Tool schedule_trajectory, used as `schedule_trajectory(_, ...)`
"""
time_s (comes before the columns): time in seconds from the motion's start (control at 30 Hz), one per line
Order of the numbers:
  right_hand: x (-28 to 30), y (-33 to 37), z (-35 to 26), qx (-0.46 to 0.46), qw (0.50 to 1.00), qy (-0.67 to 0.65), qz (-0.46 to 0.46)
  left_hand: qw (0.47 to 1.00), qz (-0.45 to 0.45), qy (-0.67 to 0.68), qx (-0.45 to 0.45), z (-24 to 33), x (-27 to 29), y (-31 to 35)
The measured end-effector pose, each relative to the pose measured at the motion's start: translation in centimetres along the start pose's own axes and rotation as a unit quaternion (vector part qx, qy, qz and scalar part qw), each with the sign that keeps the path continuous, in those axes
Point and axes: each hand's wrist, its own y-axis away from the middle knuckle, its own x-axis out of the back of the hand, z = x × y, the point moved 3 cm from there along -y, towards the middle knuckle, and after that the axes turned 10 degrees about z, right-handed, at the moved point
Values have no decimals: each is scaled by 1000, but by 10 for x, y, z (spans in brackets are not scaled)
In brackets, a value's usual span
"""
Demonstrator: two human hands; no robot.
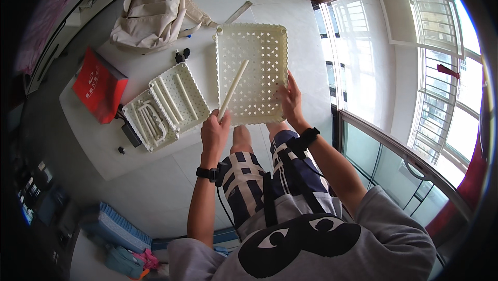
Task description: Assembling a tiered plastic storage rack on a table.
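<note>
A cream plastic basket tray (262,81) with star-shaped holes and a scalloped rim is held up in front of me. My right hand (292,99) is closed on its right wall near the lower corner. In my left hand (215,135), a pale cream tube (234,86) is gripped at its lower end and slants up across the tray's floor. That hand is at the tray's lower left corner; whether it also touches the rim I cannot tell. To the left on the table, a second tray (199,89) holds several tubes, and a smaller tray section (130,113) holds curved pieces.
The white table (106,159) also bears a beige backpack (148,14), a red paper bag (98,86), black plugs (182,54) and a black box (130,135). A glazed sliding door (373,151) stands at my right. Blue items (122,229) lie at lower left.
</note>
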Motion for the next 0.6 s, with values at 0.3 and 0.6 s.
schedule_trajectory(0.3,-6,3,-23,13,1000,-16,-8,993,36,101,46,-4,-7,13)
schedule_trajectory(0.6,5,3,35,-47,999,23,7,995,10,91,32,1,-19,8)
